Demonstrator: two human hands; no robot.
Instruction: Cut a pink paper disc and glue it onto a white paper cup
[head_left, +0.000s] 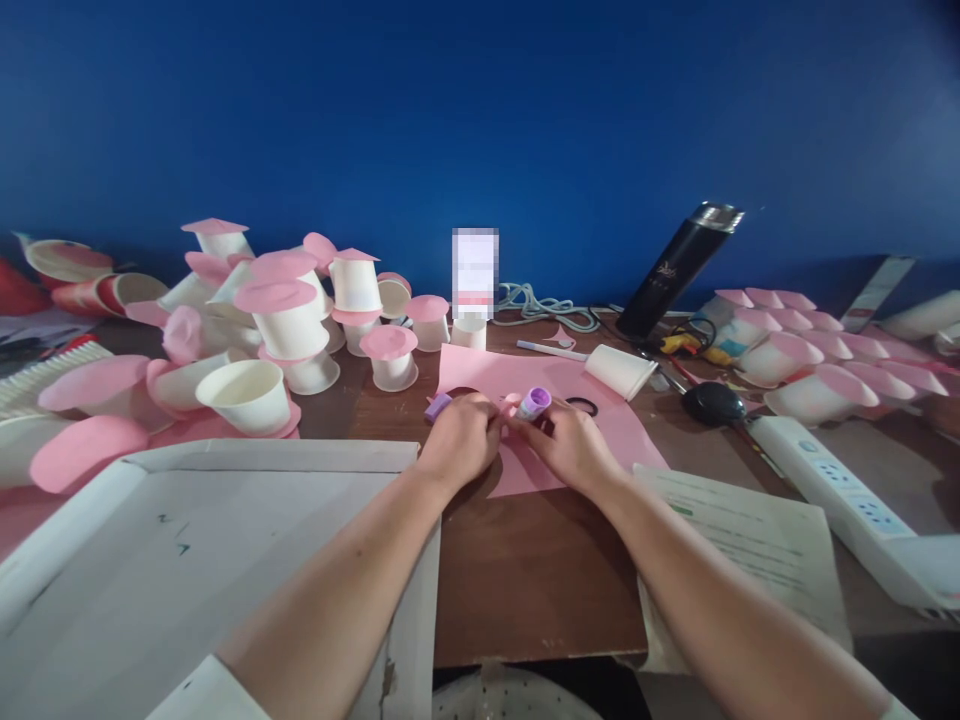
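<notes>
My right hand (574, 445) is closed around a purple glue stick (535, 400), whose round end faces up and toward me. Beside it, my left hand (465, 438) is closed, its fingertips pinching a small pink paper piece (511, 404) that touches or nearly touches the stick. Part of this piece is hidden by the fingers. Under both hands lies a pink paper sheet (480, 368). A purple cap-like block (437, 406) rests just left of my left hand. On the sheet, a white paper cup (620, 373) lies on its side, near a black ring (582, 407).
Several white cups with pink paper discs (289, 315) crowd the left; more (799, 360) stand at right. A white box lid (225, 540) fills the near left. A black flask (675, 270), power strip (840, 500), printed paper (750, 540) and phone-like screen (475, 265) surround the sheet.
</notes>
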